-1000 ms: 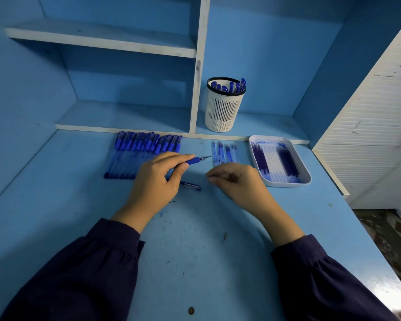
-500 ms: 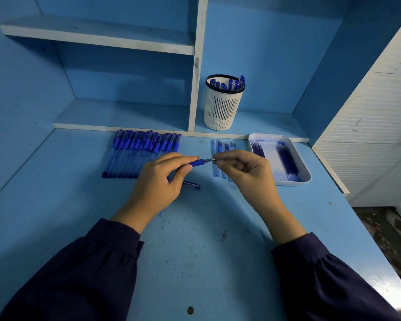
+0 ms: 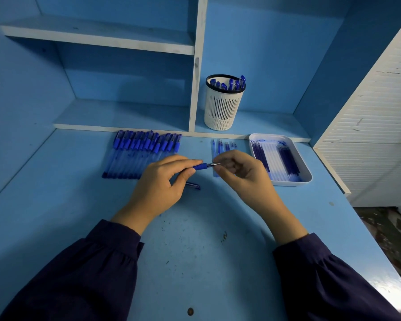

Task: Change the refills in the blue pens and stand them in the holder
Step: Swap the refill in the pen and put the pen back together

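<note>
held pen (image 3: 200,167): blue grip, metal tip, level, pinched in left fingers (image 3: 185,162), tip at right fingertips (image 3: 218,169)
pen row (image 3: 144,154): capped, beyond left fingers
loose refills (image 3: 220,146): just beyond right fingertips
holder (image 3: 223,107): white, upright, pens inside, well beyond right fingertips

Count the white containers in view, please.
2. The holder stands on the low shelf with pens in it. The tray lies on the desk beside the right hand, holding refills. None looks hidden.
</note>
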### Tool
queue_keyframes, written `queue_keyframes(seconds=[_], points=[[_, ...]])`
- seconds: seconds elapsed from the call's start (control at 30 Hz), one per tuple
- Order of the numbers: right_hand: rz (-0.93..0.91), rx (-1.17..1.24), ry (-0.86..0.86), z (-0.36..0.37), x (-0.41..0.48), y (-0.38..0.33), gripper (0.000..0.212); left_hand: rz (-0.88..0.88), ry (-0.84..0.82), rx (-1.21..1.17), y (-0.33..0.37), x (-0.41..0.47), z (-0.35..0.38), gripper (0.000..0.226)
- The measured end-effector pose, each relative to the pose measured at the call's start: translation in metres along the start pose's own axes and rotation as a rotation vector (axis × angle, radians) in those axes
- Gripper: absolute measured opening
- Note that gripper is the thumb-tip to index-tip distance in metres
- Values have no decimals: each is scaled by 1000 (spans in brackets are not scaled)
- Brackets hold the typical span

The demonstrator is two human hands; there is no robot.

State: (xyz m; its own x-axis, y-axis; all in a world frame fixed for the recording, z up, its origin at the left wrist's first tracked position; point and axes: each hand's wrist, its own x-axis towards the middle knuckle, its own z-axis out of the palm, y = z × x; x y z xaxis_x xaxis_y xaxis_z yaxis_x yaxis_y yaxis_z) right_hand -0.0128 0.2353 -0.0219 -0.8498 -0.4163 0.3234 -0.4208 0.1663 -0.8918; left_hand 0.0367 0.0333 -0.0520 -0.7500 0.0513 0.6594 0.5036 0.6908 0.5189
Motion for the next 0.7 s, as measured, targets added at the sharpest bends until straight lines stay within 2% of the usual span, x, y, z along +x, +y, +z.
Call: queue_keyframes(seconds=[0.13,0.23,0.37,0.53,0.63,0.7], points=[[13,-10,-7,0,1,2,8,3,1,9,1,0,-1,24],[8,76,-29,-2,1,3,24,10,11,8,1,1,-1,24],[3,-30,-37,0,1,6,7,8,8,7,1,1,-1,24],[10,82,-41,-1,1,3,16,11,0,20,1,1,-1,24],[-4,25,-37,0,1,3,7,6,-7,19,0,1,0,24],[13,7,-26,0,0,3,10,6,-8,26,0,1,0,25]])
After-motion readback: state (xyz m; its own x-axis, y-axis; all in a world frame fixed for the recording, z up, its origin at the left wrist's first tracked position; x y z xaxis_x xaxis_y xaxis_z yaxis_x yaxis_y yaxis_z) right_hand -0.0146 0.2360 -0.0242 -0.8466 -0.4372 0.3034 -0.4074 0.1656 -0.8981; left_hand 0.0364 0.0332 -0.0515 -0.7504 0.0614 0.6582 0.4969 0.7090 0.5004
